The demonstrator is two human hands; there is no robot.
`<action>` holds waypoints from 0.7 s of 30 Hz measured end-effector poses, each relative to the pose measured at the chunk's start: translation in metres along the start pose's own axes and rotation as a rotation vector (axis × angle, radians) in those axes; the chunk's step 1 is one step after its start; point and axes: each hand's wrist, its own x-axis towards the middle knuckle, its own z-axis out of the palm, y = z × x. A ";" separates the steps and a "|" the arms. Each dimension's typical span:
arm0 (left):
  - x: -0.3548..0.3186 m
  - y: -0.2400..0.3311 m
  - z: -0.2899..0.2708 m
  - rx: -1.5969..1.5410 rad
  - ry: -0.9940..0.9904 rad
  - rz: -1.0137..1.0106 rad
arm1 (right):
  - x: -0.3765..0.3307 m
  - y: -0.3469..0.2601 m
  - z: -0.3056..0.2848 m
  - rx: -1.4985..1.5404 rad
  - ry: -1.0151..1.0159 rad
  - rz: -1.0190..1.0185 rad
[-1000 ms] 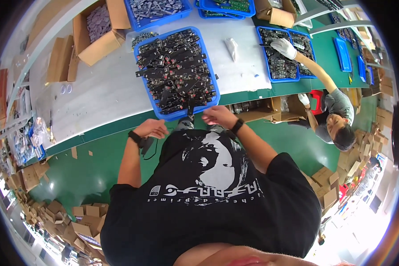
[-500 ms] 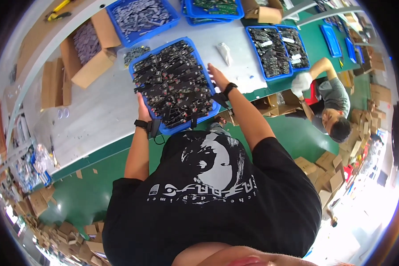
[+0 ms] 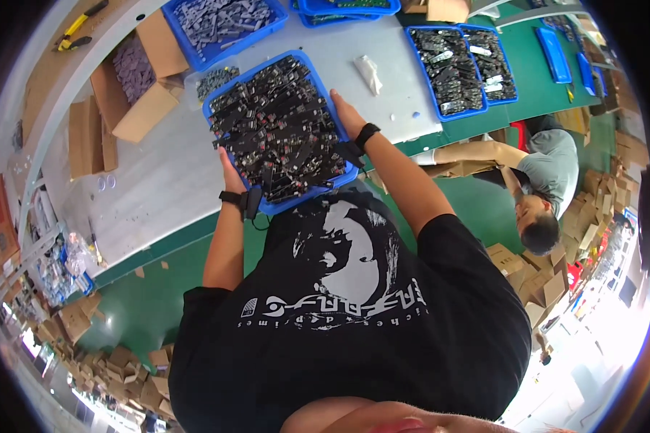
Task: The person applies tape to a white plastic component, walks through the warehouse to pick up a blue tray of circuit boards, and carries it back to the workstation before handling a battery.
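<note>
A blue plastic tray (image 3: 214, 107) heaped with several small black electronic parts sits at the table's near edge, in front of me. My left hand (image 3: 230, 169) grips its left side. My right hand (image 3: 344, 115) grips its right side, fingers along the rim. Each wrist wears a black band.
An open cardboard box (image 3: 133, 90) of grey parts stands at the left. More blue trays (image 3: 461, 63) of parts lie at the back and right. A small clear bag (image 3: 369, 72) lies on the table. A co-worker (image 3: 538, 180) bends over cardboard boxes at the right.
My hands rose from my chest to the tray's two sides and took hold of it. The tray now looks nearer to me.
</note>
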 end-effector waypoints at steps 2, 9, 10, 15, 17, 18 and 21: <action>-0.004 0.002 -0.002 0.020 0.041 -0.001 | 0.001 0.012 -0.005 -0.035 0.048 -0.022; 0.003 -0.012 -0.023 0.001 -0.010 -0.060 | -0.012 0.025 -0.058 0.020 0.110 0.015; -0.001 -0.013 -0.020 0.004 -0.025 -0.047 | -0.015 0.034 -0.068 -0.092 0.129 0.029; -0.019 -0.010 -0.008 -0.042 -0.043 -0.095 | -0.063 0.058 -0.066 -0.477 0.098 -0.025; -0.024 -0.011 -0.009 -0.066 -0.038 -0.137 | -0.081 0.066 -0.062 -0.552 0.065 -0.063; -0.023 -0.012 -0.009 -0.020 -0.017 -0.124 | -0.088 0.072 -0.064 -0.563 0.016 -0.063; -0.020 -0.013 -0.011 0.074 0.022 -0.091 | -0.106 0.080 -0.063 -0.581 -0.084 -0.068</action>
